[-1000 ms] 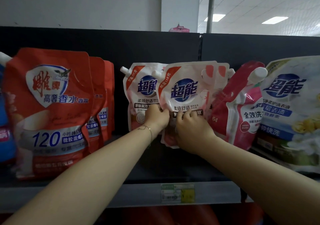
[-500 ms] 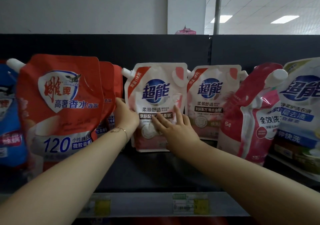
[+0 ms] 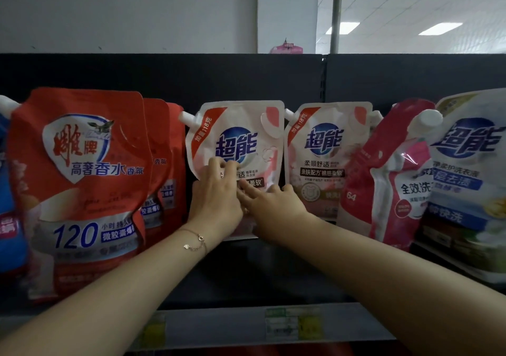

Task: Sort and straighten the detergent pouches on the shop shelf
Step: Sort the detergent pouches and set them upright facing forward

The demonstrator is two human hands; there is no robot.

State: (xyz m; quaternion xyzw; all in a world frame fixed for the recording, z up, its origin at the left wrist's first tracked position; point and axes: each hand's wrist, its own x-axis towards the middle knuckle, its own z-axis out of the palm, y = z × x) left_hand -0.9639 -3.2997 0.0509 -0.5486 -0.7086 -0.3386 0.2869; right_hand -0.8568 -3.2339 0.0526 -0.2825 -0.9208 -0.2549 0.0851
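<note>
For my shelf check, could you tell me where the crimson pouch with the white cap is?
In the head view, the crimson pouch leans right of centre, between a pink-and-white pouch and a large white pouch.

On the shelf (image 3: 246,281), left to right: large pouch (image 3: 82,191) with more pouches (image 3: 164,164) tucked behind its right side, middle pouch (image 3: 235,136), twin pouch (image 3: 325,158) just beside, leaning pouch (image 3: 388,186) tipped against end pouch (image 3: 465,177). Left hand (image 3: 216,194) and right hand (image 3: 273,205) touching, against the middle pouch's front.
</note>
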